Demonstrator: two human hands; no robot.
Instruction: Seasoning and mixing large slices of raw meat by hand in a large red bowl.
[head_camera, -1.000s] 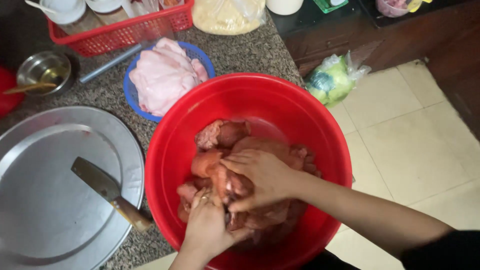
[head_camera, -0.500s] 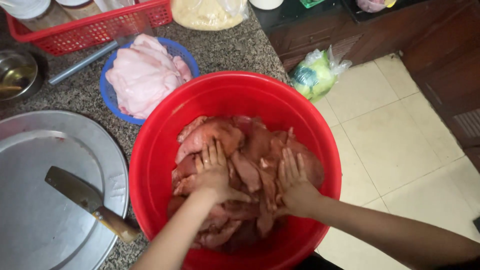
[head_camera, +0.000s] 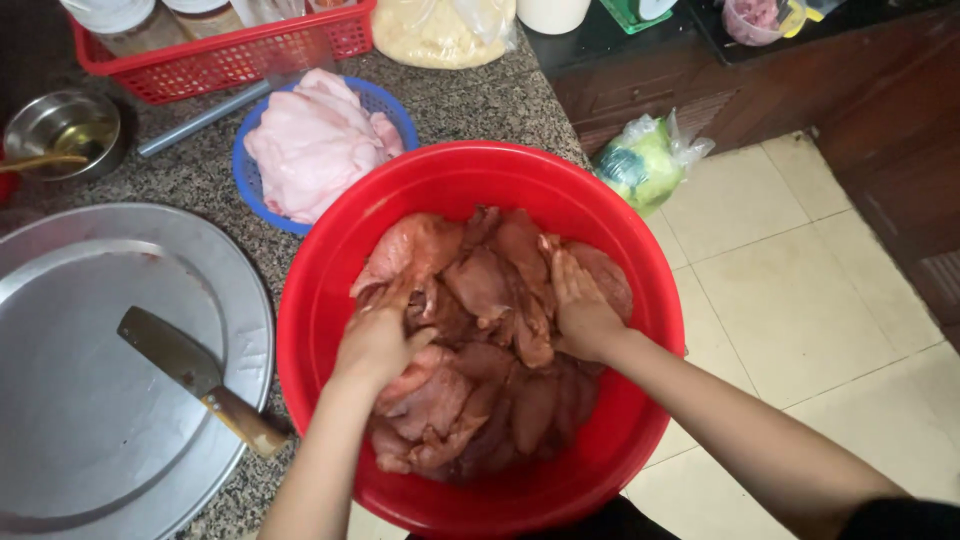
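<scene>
Nearest the camera, both hands press into a heap of reddish raw meat slices (head_camera: 480, 340) lying in a big red basin (head_camera: 330, 330) at the edge of the speckled stone surface (head_camera: 480, 100). The left hand (head_camera: 378, 340) has its grip curled shut around a few slices on the left side of the heap. The right hand (head_camera: 580, 310) lies flat with fingers spread, palm down on the meat, holding nothing.

Just left of the basin sits a large round metal tray (head_camera: 90, 400) with 1 knife (head_camera: 200, 378) on it, its wooden handle pointing toward the basin. An elbow swinging back could likely knock that handle.

Farther off, a blue basket (head_camera: 385, 100) holds pale pink raw meat (head_camera: 315, 145), touching the basin's rim. The basin seems to overhang the surface edge, so a hard push might tip it to the tiled floor (head_camera: 800, 260).

Beyond are a small steel bowl (head_camera: 65, 125) and a red crate (head_camera: 220, 60).
</scene>
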